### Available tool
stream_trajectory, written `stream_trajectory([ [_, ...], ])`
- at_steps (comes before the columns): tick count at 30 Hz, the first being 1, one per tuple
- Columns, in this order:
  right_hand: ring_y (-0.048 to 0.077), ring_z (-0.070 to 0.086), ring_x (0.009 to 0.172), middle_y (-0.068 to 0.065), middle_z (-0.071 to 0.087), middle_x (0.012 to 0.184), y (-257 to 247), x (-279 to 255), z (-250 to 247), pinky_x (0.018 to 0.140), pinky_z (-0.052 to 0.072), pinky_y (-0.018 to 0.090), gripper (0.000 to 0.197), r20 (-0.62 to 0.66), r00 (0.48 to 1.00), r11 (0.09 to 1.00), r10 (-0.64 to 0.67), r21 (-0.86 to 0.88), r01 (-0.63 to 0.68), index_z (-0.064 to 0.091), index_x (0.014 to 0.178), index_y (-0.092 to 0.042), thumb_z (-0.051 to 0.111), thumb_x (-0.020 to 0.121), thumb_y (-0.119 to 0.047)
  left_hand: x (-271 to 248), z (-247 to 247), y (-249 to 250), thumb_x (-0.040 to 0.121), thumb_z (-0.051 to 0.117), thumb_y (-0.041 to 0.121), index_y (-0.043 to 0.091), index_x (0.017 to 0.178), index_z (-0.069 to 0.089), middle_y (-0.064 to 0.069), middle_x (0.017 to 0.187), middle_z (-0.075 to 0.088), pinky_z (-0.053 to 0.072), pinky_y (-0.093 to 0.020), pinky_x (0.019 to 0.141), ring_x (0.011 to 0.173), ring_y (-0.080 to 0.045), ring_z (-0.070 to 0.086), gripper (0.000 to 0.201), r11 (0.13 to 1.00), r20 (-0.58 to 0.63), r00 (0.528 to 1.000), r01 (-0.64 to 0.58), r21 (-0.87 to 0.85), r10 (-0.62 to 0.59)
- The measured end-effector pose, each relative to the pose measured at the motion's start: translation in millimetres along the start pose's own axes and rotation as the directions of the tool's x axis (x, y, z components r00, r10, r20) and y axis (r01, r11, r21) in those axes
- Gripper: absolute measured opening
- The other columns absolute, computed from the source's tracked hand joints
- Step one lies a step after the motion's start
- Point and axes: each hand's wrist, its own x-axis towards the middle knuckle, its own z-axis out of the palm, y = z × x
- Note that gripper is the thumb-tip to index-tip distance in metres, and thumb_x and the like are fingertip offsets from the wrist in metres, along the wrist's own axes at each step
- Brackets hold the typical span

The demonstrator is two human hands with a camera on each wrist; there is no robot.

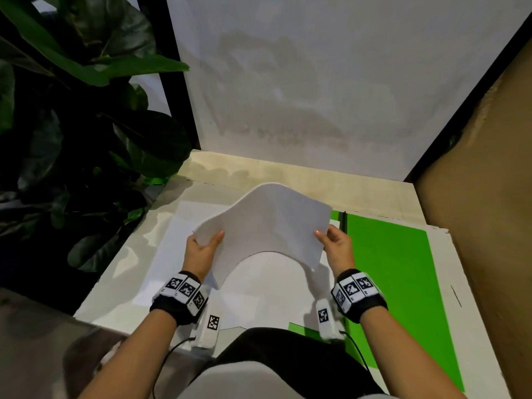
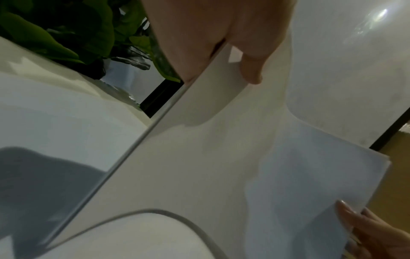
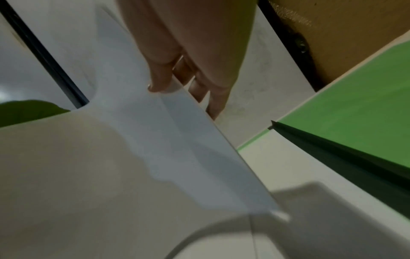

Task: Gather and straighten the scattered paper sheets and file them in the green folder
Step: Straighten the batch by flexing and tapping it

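Already the sheets [image 1: 267, 223] appear gathered: in the head view they form one stack held clear of the surface [image 1: 123, 286], bowed upward in the middle. The left hand [image 1: 201, 251] pinches its left edge, thumb on top, and the right hand [image 1: 336, 249] pinches its right edge the same way. The folder [image 1: 394, 272] lies open and flat on the surface just right of the stack, its green inside showing, nothing filed in it. More white paper lies flat beneath the stack; whether that is a loose sheet or a liner I cannot tell.

From the left wrist, the left hand [image 2: 210, 40] clamps the stack [image 2: 199, 157] between thumb and fingers, and the edges along that side look fairly even.

From the right wrist, the right hand [image 3: 188, 61] grips the stack [image 3: 133, 149] with thumb above and fingers beneath; the folder [image 3: 355, 98] lies past it.

By my reckoning, gathering is done or nearly so; squaring the edges and filing the stack remain.
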Motion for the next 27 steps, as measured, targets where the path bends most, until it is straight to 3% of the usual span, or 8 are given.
stream_trajectory([
  [5,-0.006,0.064,0.071,-0.019,0.072,0.073,-13,1,0,0.068,0.052,0.013,0.024,-0.018,0.999,0.996,-0.042,0.077,0.043,0.060,0.096,-0.013,0.057,0.081,0.006,4,-8,-3,0.077,0.070,0.019,0.003,0.115,0.044,-0.007,0.100,0.055,0.045,-0.036,0.084,0.095,-0.025,0.051,0.049,1.000,-0.025,0.999,-0.022,-0.017,0.022],
  [8,0.014,0.064,0.085,0.005,0.067,0.095,-5,-1,3,0.074,0.048,0.025,0.031,-0.033,0.997,0.997,0.075,0.006,-0.075,0.057,0.108,-0.002,0.064,0.078,0.002,-2,-8,-6,0.079,0.067,0.010,0.005,0.094,0.054,-0.002,0.081,0.058,0.047,-0.029,0.068,0.088,-0.026,0.054,0.020,0.994,0.081,0.992,-0.104,0.045,0.100],
  [11,0.029,0.060,0.092,0.018,0.062,0.100,-5,4,4,0.073,0.044,0.031,0.026,-0.063,0.991,0.989,0.115,-0.087,-0.121,0.059,0.105,0.006,0.063,0.081,-0.005,-4,-6,4,0.080,0.064,0.004,0.005,0.093,0.048,-0.003,0.081,0.055,0.043,-0.031,0.072,0.081,-0.023,0.053,0.020,0.995,0.025,0.995,-0.098,0.036,0.097],
  [15,0.015,0.049,0.076,0.011,0.060,0.078,-56,18,-4,0.066,0.039,0.030,0.013,-0.035,0.991,0.954,-0.125,-0.279,0.111,0.067,0.081,0.003,0.065,0.080,-0.010,17,-22,30,0.071,0.074,0.010,0.002,0.098,0.054,-0.013,0.096,0.061,0.049,-0.037,0.078,0.087,-0.026,0.059,0.034,0.983,0.100,0.984,-0.159,0.093,0.149],
  [19,0.003,0.045,0.066,0.005,0.054,0.069,-130,24,-11,0.054,0.034,0.016,0.010,0.099,0.928,0.809,-0.360,-0.463,0.363,0.070,0.077,-0.004,0.065,0.080,-0.012,34,-35,58,0.073,0.072,0.008,0.008,0.087,0.064,-0.009,0.082,0.065,0.050,-0.037,0.078,0.077,-0.025,0.060,0.016,0.937,0.261,0.946,-0.256,0.237,0.193],
  [22,0.012,0.050,0.074,0.005,0.057,0.073,-161,22,-10,0.053,0.031,0.020,0.013,0.191,0.899,0.714,-0.394,-0.552,0.430,0.071,0.087,-0.004,0.065,0.081,-0.014,38,-36,70,0.076,0.068,0.007,0.019,0.075,0.063,-0.004,0.076,0.064,0.051,-0.037,0.076,0.074,-0.024,0.061,0.013,0.895,0.339,0.918,-0.316,0.314,0.205],
  [25,0.015,0.055,0.079,0.012,0.067,0.080,-173,17,-9,0.060,0.031,0.024,0.015,0.261,0.883,0.657,-0.391,-0.593,0.466,0.071,0.092,-0.005,0.064,0.081,-0.014,37,-37,76,0.078,0.064,0.003,0.021,0.075,0.061,-0.002,0.077,0.063,0.055,-0.020,0.063,0.072,-0.018,0.060,0.019,0.870,0.410,0.888,-0.359,0.338,0.207],
  [27,0.016,0.057,0.080,0.014,0.069,0.082,-177,14,-10,0.063,0.034,0.026,0.013,0.279,0.877,0.639,-0.392,-0.603,0.478,0.071,0.090,-0.007,0.064,0.082,-0.014,34,-40,77,0.079,0.064,0.001,0.022,0.073,0.061,0.002,0.072,0.064,0.053,-0.014,0.058,0.069,-0.014,0.061,0.021,0.850,0.442,0.874,-0.380,0.364,0.202],
])
